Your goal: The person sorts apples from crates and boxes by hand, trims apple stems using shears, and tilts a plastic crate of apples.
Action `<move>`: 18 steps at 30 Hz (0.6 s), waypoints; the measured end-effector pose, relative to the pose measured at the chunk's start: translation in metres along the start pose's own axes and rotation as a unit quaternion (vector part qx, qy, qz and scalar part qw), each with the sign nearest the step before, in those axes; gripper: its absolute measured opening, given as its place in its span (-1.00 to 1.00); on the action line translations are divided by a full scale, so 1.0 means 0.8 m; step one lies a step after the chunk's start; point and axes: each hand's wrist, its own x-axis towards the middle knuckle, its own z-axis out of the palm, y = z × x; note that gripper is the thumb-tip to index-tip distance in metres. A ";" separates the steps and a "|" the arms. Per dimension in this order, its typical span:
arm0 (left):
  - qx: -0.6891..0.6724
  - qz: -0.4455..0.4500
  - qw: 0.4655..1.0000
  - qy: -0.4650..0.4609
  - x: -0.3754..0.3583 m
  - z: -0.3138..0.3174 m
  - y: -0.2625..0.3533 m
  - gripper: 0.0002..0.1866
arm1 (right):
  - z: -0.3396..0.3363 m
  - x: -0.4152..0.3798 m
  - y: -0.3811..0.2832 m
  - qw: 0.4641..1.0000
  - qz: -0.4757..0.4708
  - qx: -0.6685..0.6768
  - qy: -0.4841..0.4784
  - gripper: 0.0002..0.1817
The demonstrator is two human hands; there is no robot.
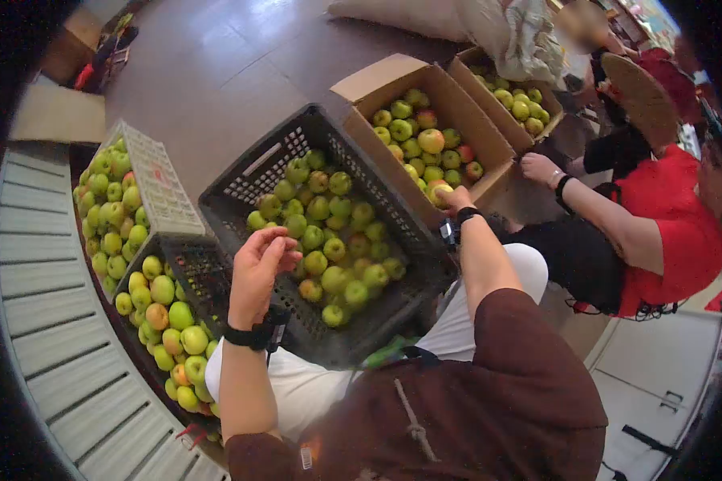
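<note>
My right hand [459,200] is at the near edge of a cardboard box [485,180], its fingers closed on a yellow-green apple [439,191]. Several green and red-blushed apples [431,141] lie inside that box. Above the left side of a black plastic crate [269,152], my left hand [257,268] is loosely curled, with its fingers apart and nothing visible in it. Green apples [334,206] cover much of the crate's floor, some with red patches. Wristbands with small devices circle both my wrists.
On the left stand a white crate [164,188] and a dark crate of apples [168,329], beside a slatted grey surface [48,297]. A second apple box [497,120] is at the back right. A person in red [674,216] sits right, one hand near that box.
</note>
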 end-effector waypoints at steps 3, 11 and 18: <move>-0.013 0.006 1.000 0.007 0.000 -0.003 0.000 -0.79 | 0.002 -0.003 -0.005 0.995 -0.036 -0.093 -0.012 -0.48; -0.036 0.024 0.998 0.055 0.006 -0.017 0.008 -0.78 | -0.001 -0.061 -0.055 0.885 -0.115 -0.451 -0.022 -0.57; -0.064 0.057 0.994 0.065 0.012 -0.031 0.019 -0.79 | -0.013 -0.029 -0.077 0.978 -0.148 -0.127 -0.080 -0.79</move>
